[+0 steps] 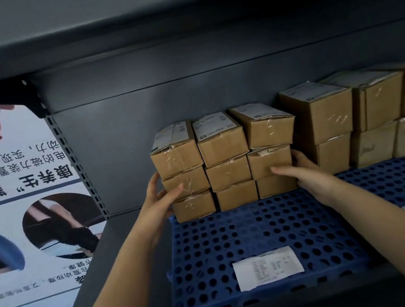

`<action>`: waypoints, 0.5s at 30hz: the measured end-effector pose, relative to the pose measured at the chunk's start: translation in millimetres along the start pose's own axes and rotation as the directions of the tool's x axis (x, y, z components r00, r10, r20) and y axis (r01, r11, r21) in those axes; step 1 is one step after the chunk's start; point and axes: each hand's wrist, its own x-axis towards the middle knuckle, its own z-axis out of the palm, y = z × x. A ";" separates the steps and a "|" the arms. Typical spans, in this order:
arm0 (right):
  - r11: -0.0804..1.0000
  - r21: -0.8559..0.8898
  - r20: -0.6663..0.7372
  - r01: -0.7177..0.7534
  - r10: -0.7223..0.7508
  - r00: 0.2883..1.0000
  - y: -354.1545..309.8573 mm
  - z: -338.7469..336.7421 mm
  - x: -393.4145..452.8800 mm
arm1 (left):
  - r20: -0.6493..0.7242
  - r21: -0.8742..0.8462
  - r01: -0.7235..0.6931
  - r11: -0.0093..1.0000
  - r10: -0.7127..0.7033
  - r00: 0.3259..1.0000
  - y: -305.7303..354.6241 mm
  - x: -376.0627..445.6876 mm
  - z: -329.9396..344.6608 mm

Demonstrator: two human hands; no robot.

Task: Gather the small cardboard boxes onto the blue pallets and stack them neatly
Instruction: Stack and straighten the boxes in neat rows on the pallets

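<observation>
A person's left hand (161, 197) and right hand (298, 171) clasp the 2 ends of a block of small cardboard boxes (225, 161), 3 across and 3 high, standing at the back of a blue pallet (238, 239) on a dark metal shelf (131, 247). Fingers curl around the middle row's outer boxes. The top right box sits tilted. Just beside it, larger boxes (352, 121) stand 2 high. A white paper label (267, 267) lies on the pallet's front.
</observation>
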 end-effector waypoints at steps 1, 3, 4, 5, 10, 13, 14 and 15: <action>1.000 -0.008 0.010 0.005 -0.005 1.000 0.0 1.0 1.1 | 0.001 -0.010 -0.001 1.000 0.001 1.000 0.2 -0.7 1.6; 1.000 -0.024 0.031 0.020 -0.019 0.999 0.8 3.1 2.9 | 0.004 -0.017 -0.013 1.000 0.014 1.000 0.3 -1.2 4.6; 0.999 -0.032 0.035 0.027 -0.026 0.999 0.7 4.0 2.9 | 0.005 -0.016 -0.016 1.000 0.016 1.000 0.8 -1.3 5.9; 0.999 -0.039 0.037 0.035 -0.034 0.999 0.7 4.5 2.9 | 0.002 -0.013 -0.015 1.000 0.015 1.000 1.2 -1.2 6.4; 0.998 0.012 0.041 0.058 -0.058 0.997 -3.7 -0.6 -1.5 | -0.023 0.057 -0.034 0.998 0.035 0.999 3.8 -5.1 4.9; 0.986 0.047 0.001 0.157 -0.158 0.987 -7.0 -6.7 -5.6 | -0.091 0.106 -0.125 0.987 0.135 0.987 9.1 -10.1 3.3; 0.979 0.064 -0.004 0.191 -0.192 0.981 -9.4 -8.9 -8.0 | -0.114 0.110 -0.157 0.981 0.170 0.979 12.1 -11.4 2.1; 0.973 0.074 0.004 0.219 -0.220 0.975 -12.2 -10.8 -10.3 | -0.130 0.105 -0.186 0.977 0.199 0.971 14.8 -12.3 0.2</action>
